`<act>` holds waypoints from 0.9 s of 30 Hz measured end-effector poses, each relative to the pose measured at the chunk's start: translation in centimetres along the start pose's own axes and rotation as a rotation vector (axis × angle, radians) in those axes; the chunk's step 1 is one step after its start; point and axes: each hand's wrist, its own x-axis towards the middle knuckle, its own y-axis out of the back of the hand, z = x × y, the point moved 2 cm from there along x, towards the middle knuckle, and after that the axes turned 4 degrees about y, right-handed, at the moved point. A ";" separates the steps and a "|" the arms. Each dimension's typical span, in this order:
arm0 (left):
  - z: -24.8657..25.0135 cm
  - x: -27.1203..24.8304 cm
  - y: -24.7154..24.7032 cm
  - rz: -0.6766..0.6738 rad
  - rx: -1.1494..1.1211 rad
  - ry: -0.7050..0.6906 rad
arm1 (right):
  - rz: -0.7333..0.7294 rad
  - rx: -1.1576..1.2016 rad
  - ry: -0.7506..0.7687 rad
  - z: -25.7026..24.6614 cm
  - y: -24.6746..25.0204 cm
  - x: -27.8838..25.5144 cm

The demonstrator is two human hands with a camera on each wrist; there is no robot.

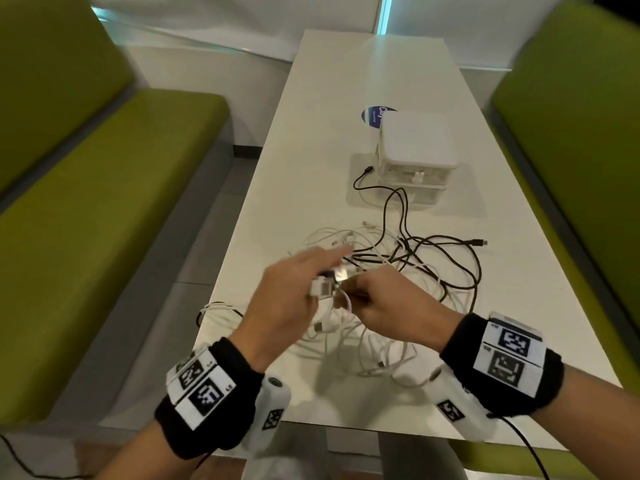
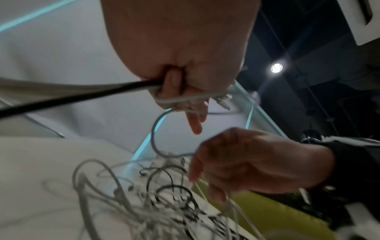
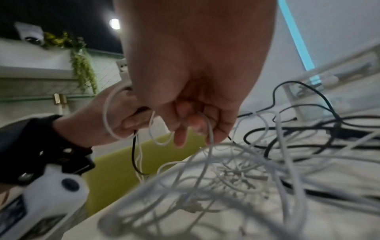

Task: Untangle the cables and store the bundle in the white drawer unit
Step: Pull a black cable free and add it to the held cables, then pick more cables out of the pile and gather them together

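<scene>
A tangle of white and black cables (image 1: 398, 265) lies on the white table (image 1: 346, 98), spread toward its near end. Behind it stands the white drawer unit (image 1: 415, 147), with a black cable (image 1: 391, 209) running up to its front. Just above the tangle, my left hand (image 1: 291, 296) grips a black cable (image 2: 82, 95) together with white cable ends and a small white plug (image 1: 320, 289). My right hand (image 1: 391, 299) is close beside it, fingers curled round a white cable (image 3: 208, 129). A white loop (image 2: 153, 134) hangs between the two hands.
Green upholstered benches (image 1: 104, 202) (image 1: 571, 116) run along both sides of the table. A round blue sticker (image 1: 375, 116) lies behind the drawer unit. A few white cable loops (image 1: 214, 310) reach the table's left edge.
</scene>
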 end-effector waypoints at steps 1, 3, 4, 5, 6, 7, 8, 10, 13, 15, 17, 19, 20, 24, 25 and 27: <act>-0.2 -0.2 -0.8 -0.063 -0.020 0.046 | 0.023 0.023 -0.031 0.2 0.1 0.0; -1.2 -0.3 -1.6 -0.104 0.020 0.165 | 0.033 0.069 -0.081 0.4 0.2 -0.1; -1.7 -0.2 -1.7 -0.113 0.047 0.215 | 0.041 0.085 -0.087 0.4 0.2 -0.2; -2.0 0.0 -1.8 -0.126 0.052 0.245 | 0.058 0.095 -0.086 0.4 0.2 -0.3; -2.1 0.1 -1.8 -0.149 0.041 0.266 | 0.084 0.104 -0.078 0.4 0.2 -0.4; -1.9 0.3 -1.9 -0.183 0.018 0.276 | 0.106 0.109 -0.063 0.4 0.2 -0.4; -1.7 0.3 -2.0 -0.225 0.002 0.278 | 0.119 0.112 -0.045 0.5 0.2 -0.4; -1.4 0.2 -2.1 -0.294 0.025 0.263 | 0.118 0.139 -0.033 0.8 0.2 -0.4; -1.3 0.6 -1.5 -0.303 0.145 0.237 | 0.087 0.189 -0.029 1.1 0.0 -0.3; -1.2 1.3 -0.5 -0.272 0.186 0.232 | 0.075 0.204 -0.010 1.1 0.2 -0.1; -1.3 2.2 0.7 -0.192 0.225 0.259 | 0.079 0.211 -0.029 1.5 0.9 0.2; -1.8 3.0 2.0 -0.088 0.237 0.290 | 0.088 0.215 -0.052 1.8 1.6 0.5; -2.1 3.3 2.4 -0.038 0.222 0.307 | 0.098 0.211 -0.052 1.9 1.8 0.7; -2.8 3.8 3.3 0.152 0.056 0.411 | 0.142 0.234 -0.043 1.9 2.1 1.6; -3.1 3.8 3.5 0.196 -0.007 0.451 | 0.143 0.255 -0.050 2.0 2.1 1.7; -4.2 3.8 4.0 0.315 -0.192 0.536 | 0.128 0.296 -0.067 2.3 2.0 1.5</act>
